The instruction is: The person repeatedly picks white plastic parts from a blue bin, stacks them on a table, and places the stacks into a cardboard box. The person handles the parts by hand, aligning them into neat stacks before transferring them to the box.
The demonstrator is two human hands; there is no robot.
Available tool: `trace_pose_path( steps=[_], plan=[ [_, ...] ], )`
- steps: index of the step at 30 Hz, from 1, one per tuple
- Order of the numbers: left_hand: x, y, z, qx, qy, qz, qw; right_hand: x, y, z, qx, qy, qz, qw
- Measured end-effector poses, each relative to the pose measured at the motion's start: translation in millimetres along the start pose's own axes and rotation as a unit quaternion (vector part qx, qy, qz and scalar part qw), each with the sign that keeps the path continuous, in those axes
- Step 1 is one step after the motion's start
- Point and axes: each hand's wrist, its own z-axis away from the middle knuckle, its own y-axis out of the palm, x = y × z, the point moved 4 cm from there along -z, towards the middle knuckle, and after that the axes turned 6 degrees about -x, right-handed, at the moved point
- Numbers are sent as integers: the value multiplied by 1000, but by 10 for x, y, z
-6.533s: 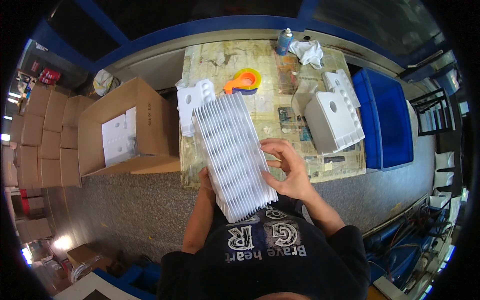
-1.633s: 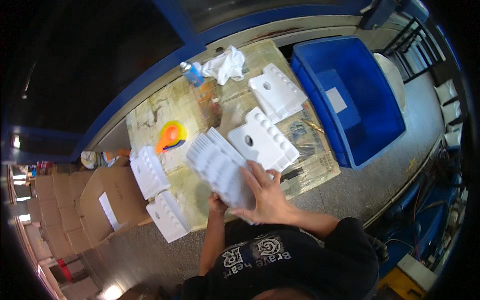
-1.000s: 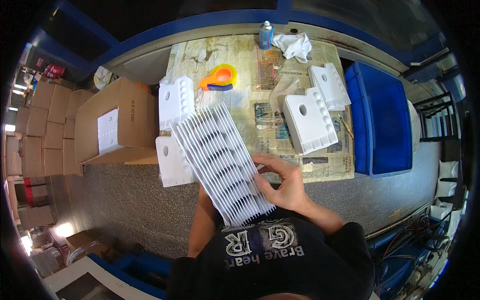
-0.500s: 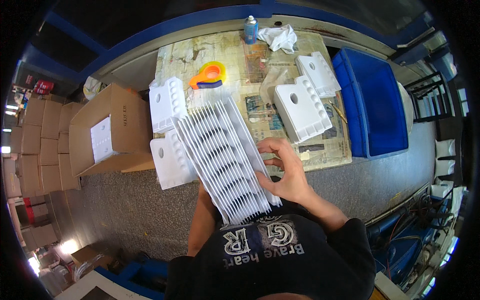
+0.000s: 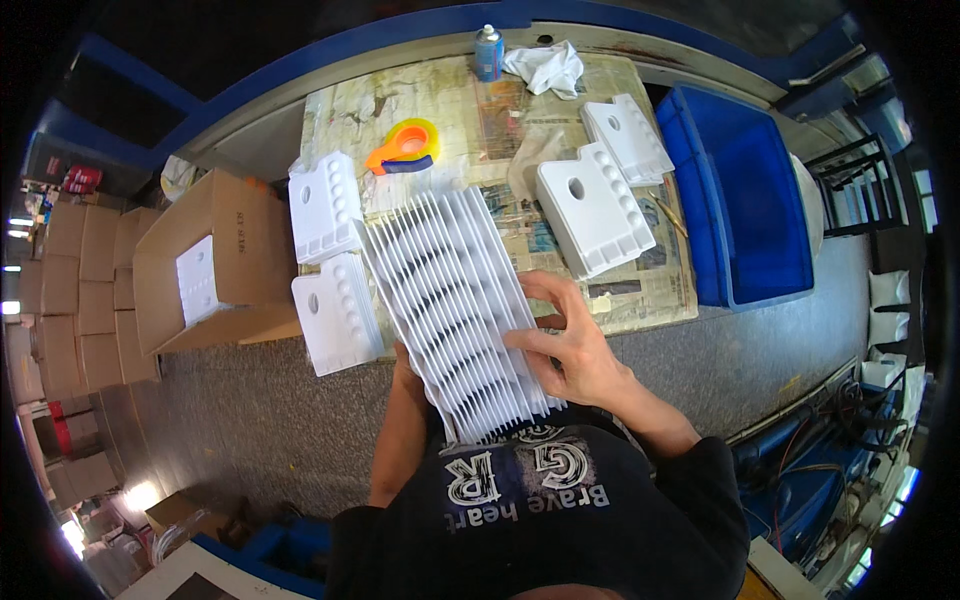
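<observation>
In front of my chest is a fanned stack of white plastic paint palettes (image 5: 455,320), standing on edge and tilted. My left hand (image 5: 404,368) holds the stack from its left side; its fingers are hidden behind the palettes. At the right side, my right hand (image 5: 572,345) grips the outermost palettes, its thumb on the near face and its fingers curled round the edge. Two piles of the same palettes, a farther pile (image 5: 322,207) and a nearer pile (image 5: 335,318), sit at the table's left edge.
More palettes (image 5: 592,215) lie at the right of the paper-covered table (image 5: 460,130). Behind are an orange tape dispenser (image 5: 405,147), a spray can (image 5: 488,55) and a white cloth (image 5: 548,68). A blue bin (image 5: 745,200) stands right, an open carton (image 5: 235,250) left.
My right thumb has shifted left onto the stack's right-hand palettes, and the fanned palettes there have spread slightly. My left hand still supports the stack. The whole view has shifted a little.
</observation>
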Motion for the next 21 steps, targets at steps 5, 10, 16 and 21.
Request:
trace_pose_path(
  steps=[5, 10, 16, 21],
  plan=[
    [11, 4, -20, 0, 6, 2, 1000, -3, -12, 2, -18, 48, -25, 998],
    [-37, -1, -76, 4, 16, 1, 1000, -27, -8, -12, -27, 58, 12, 998],
    [-72, -20, -126, 4, 23, 2, 1000, -78, -52, -39, -52, 80, 16, 995],
    [-59, -59, -145, 6, 23, 3, 1000, -51, -35, -66, -31, 28, 36, 998]
  ],
)
